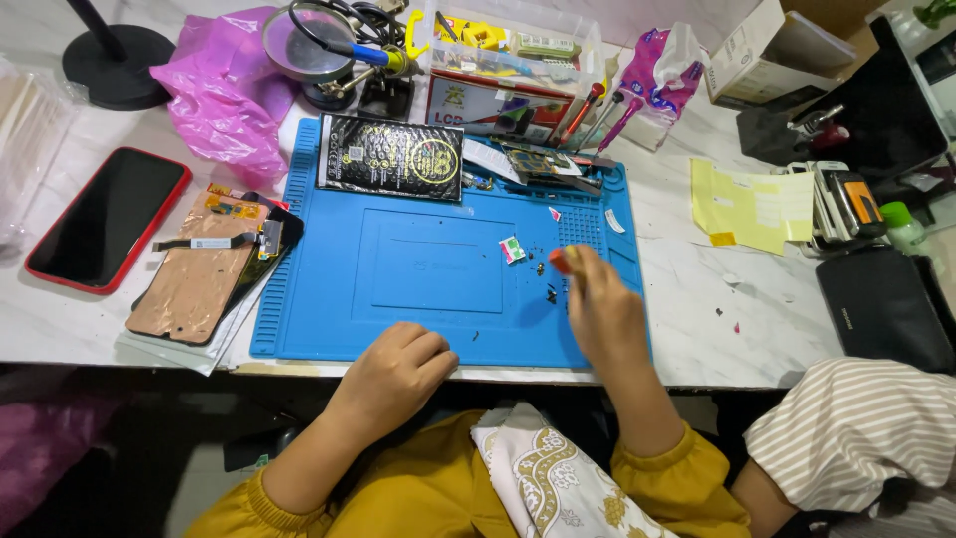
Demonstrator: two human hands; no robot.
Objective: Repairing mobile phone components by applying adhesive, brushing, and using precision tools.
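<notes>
The right hand [602,309] is over the right part of the blue silicone repair mat [329,299], its fingers pinched around a small tool with a red-orange cap [560,261]; the tool's tip is hidden behind the hand, so what it touches cannot be told. Just at nine o'clock from that cap lies a tiny green-and-white chip [512,249], and at seven o'clock a scatter of tiny dark screws [550,294] sits on the mat. Such screws look light, hard and quick to roll, likely best lifted by the head with a magnetised tip or tweezers, not bare fingertips. The left hand [398,364] rests at the mat's near edge, at eight o'clock from the right hand, fingers curled into a loose fist with nothing seen in it. At the mat's far edge lies a black battery pack [390,156]. Off the mat at nine o'clock sit a copper-backed display panel [194,274] with its flex cable, thin and fragile by the look, and a red-cased phone [108,219]. A magnifier on a stand [304,42] is at eleven o'clock.
</notes>
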